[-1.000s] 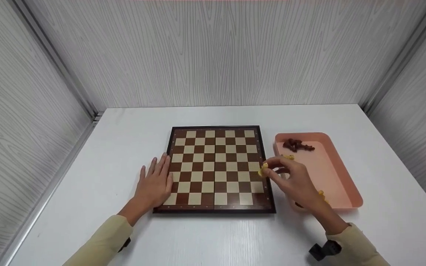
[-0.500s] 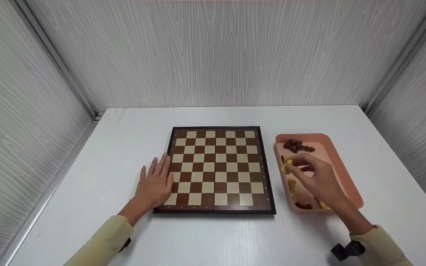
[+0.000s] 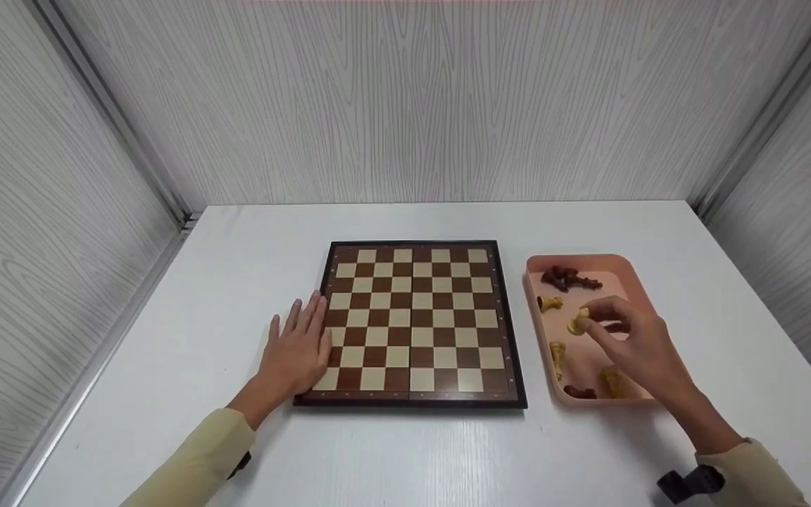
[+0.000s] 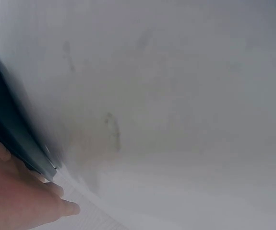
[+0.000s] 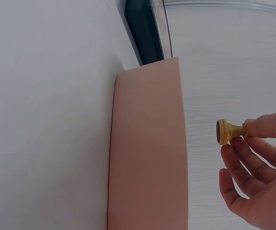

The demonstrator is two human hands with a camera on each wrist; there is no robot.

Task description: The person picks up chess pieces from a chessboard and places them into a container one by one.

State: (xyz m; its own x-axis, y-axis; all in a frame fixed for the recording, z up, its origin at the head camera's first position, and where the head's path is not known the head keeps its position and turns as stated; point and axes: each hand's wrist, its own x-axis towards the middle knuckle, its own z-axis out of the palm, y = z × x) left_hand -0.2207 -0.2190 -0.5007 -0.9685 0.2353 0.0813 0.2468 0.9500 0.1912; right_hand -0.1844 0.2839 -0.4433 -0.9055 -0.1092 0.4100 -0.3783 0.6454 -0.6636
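Between thumb and fingertips, my right hand [image 3: 634, 341] pinches a pale yellow chess pawn [image 5: 229, 131] above the pink tray [image 3: 648, 299]. In the right wrist view the pawn is tipped sideways, its dark base facing left, higher than the tray wall. My left hand [image 3: 294, 352] lies flat with straight fingers along the left edge of the chessboard [image 3: 412, 324]; the left wrist view shows that hand [image 4: 20, 201] beside the board's dark side. No pieces stand on the board's brown and cream squares.
Inside the tray lie dark brown chess pieces [image 3: 567, 277] at the back, yellow pieces [image 3: 550, 303] along the left side and front, and a brown piece [image 3: 578, 392] in the front corner. A wood-grain panel [image 3: 441, 105] rises behind the white table [image 3: 258, 239].
My right hand has moved right with the pawn, from the board's right edge to over the tray. The left hand stays in place.
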